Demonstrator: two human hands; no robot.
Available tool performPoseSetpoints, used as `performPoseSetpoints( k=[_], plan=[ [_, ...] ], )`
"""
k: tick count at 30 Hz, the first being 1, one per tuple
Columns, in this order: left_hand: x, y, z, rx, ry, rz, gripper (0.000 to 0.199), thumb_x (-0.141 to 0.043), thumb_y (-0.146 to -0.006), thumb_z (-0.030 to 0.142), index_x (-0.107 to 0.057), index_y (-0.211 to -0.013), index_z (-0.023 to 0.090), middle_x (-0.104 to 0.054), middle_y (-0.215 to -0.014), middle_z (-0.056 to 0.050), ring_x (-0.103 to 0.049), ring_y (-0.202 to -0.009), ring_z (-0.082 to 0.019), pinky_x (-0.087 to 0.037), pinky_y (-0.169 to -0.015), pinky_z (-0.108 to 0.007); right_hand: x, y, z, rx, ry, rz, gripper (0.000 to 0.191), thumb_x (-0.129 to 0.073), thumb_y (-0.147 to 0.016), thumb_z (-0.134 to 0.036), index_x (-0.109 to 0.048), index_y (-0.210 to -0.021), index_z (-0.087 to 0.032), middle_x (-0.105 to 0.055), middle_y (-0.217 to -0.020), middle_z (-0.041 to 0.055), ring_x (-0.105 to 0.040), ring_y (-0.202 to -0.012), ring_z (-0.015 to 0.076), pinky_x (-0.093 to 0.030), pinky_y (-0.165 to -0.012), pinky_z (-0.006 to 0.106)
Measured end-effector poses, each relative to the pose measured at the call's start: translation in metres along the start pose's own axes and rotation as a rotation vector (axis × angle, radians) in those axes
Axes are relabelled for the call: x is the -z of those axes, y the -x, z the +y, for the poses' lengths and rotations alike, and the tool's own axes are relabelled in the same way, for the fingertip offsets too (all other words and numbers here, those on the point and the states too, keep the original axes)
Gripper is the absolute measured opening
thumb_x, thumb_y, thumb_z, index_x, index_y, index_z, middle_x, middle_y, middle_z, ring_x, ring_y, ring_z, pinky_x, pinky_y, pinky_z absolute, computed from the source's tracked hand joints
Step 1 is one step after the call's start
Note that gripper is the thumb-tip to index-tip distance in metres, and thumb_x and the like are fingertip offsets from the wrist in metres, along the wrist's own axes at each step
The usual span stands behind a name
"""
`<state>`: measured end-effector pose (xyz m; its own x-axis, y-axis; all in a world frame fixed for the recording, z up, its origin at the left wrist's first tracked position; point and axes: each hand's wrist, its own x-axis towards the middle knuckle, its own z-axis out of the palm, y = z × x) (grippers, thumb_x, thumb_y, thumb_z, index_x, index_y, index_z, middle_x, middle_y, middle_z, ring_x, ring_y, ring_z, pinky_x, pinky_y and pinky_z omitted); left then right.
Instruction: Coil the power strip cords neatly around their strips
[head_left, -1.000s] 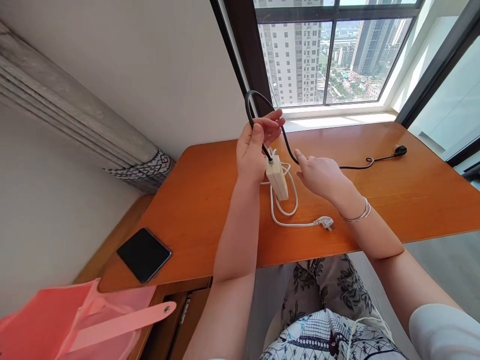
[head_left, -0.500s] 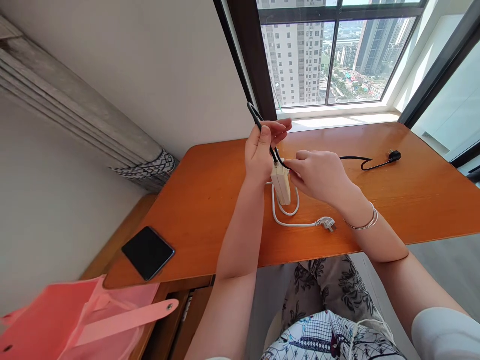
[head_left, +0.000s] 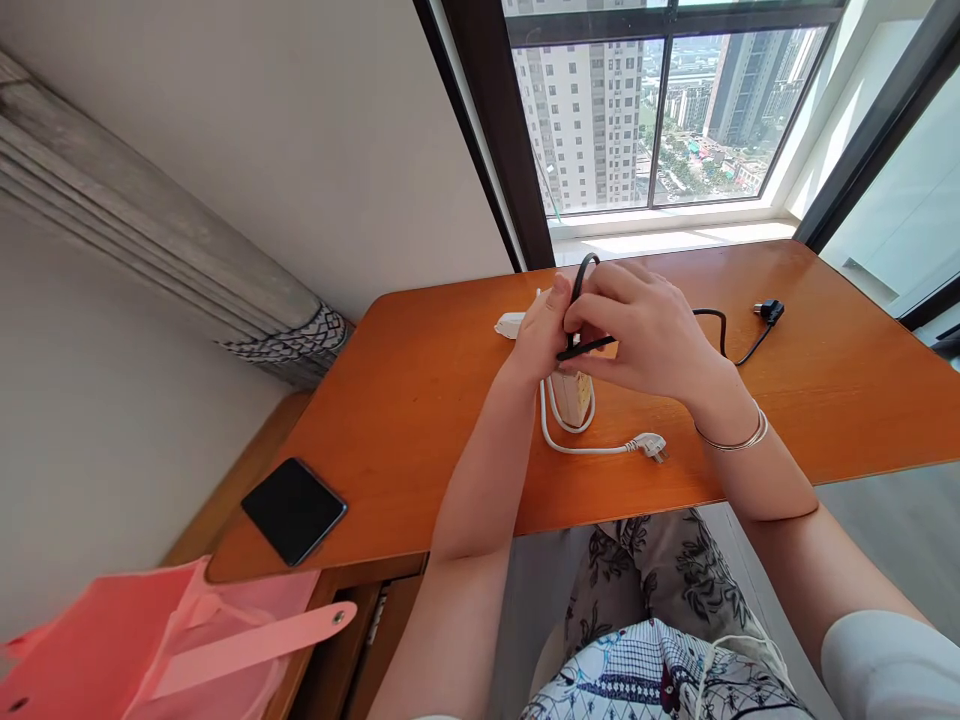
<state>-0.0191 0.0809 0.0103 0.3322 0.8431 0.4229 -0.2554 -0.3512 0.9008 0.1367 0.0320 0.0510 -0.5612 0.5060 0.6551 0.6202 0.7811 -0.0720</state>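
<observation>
Leftmost, a grey curtain point(head_left: 172, 220) runs down beside the wall, gathered by a patterned tie-back point(head_left: 289, 340). Below it, at the near left corner, a coral-pink bag point(head_left: 97, 640) sits against the wooden tabletop point(head_left: 420, 430), its strap point(head_left: 255, 650) reaching to the right. On the near left of the tabletop lies a flat, black-screened device point(head_left: 294, 511); phone or tablet, I cannot tell. Farther right, a white piece point(head_left: 510, 324) pokes out beside the left hand point(head_left: 541, 330), mostly hidden. That hand is closed around a bunched part of the black cable point(head_left: 589, 346), which arches in a small loop above the fingers. Just below the hands a cream-coloured block point(head_left: 573, 398) shows; whether it touches the wood, I cannot tell. A white cord point(head_left: 592, 450) curves around it and runs right to a white plug point(head_left: 649, 446) near the front edge. Touching the left hand, the right hand point(head_left: 637, 330) pinches the black cable between thumb and fingers; thin bracelets point(head_left: 739, 436) circle its wrist. Beyond it, the cable bends across to a black plug point(head_left: 771, 312) on the far right.
</observation>
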Motion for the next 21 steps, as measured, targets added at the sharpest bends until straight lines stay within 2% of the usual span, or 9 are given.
performPoseSetpoints(
  k=[3,5,8,13,17,21],
  plan=[
    [0.0,0.0,0.0,0.029,0.026,-0.125,0.077,-0.04,-0.08,0.093,-0.061,-0.077,0.019,-0.056,-0.06,-0.001,-0.052,-0.05,-0.012,-0.037,-0.044,-0.027,0.001,-0.001,0.004,-0.089,-0.016,0.084,0.039,-0.075,-0.083,-0.036,-0.066,-0.119,-0.023,-0.061,-0.127,0.012,-0.054,-0.116,0.033,-0.044,-0.095,0.048],
    [0.001,0.0,0.004,0.024,0.018,-0.211,0.077,-0.052,-0.074,0.093,-0.063,-0.08,0.018,-0.058,-0.061,-0.001,-0.05,-0.047,-0.011,-0.034,-0.041,-0.026,0.001,-0.002,0.007,-0.119,-0.051,0.082,0.055,-0.079,-0.079,-0.04,-0.061,-0.129,-0.024,-0.058,-0.134,0.0128,-0.053,-0.122,0.0351,-0.043,-0.101,0.051],
    [0.002,0.001,0.011,0.067,0.006,-0.308,0.062,-0.072,-0.072,0.078,-0.061,-0.078,0.017,-0.055,-0.059,0.001,-0.042,-0.039,-0.008,-0.028,-0.036,-0.024,0.001,-0.002,0.011,-0.152,-0.131,0.023,0.065,-0.081,-0.076,-0.044,-0.06,-0.133,-0.023,-0.064,-0.126,0.0114,-0.058,-0.114,0.033,-0.044,-0.099,0.05],
    [0.003,0.005,0.019,0.145,0.018,-0.418,0.061,-0.075,-0.069,0.075,-0.061,-0.083,0.017,-0.048,-0.055,0.005,-0.036,-0.035,-0.006,-0.027,-0.036,-0.023,0.006,-0.002,0.015,-0.232,-0.251,-0.018,0.048,-0.082,-0.074,-0.045,-0.072,-0.114,-0.021,-0.073,-0.107,0.0068,-0.064,-0.099,0.0271,-0.047,-0.09,0.042],
    [0.002,0.007,0.023,0.173,-0.034,-0.373,0.059,-0.068,-0.077,0.076,-0.059,-0.078,0.018,-0.041,-0.048,0.007,-0.029,-0.033,-0.005,-0.019,-0.035,-0.022,0.01,-0.002,0.02,-0.277,-0.376,0.012,0.034,-0.079,-0.077,-0.042,-0.076,-0.103,-0.02,-0.075,-0.101,0.0055,-0.067,-0.092,0.0229,-0.049,-0.086,0.039],
    [0.004,0.006,0.023,0.2,-0.038,-0.356,0.063,-0.064,-0.079,0.08,-0.057,-0.067,0.018,-0.043,-0.043,0.005,-0.029,-0.031,-0.005,-0.019,-0.035,-0.022,0.014,0.001,0.03,-0.288,-0.55,0.004,0.036,-0.076,-0.082,-0.045,-0.076,-0.105,-0.018,-0.075,-0.098,0.0068,-0.068,-0.088,0.0201,-0.053,-0.081,0.036]
  ],
)
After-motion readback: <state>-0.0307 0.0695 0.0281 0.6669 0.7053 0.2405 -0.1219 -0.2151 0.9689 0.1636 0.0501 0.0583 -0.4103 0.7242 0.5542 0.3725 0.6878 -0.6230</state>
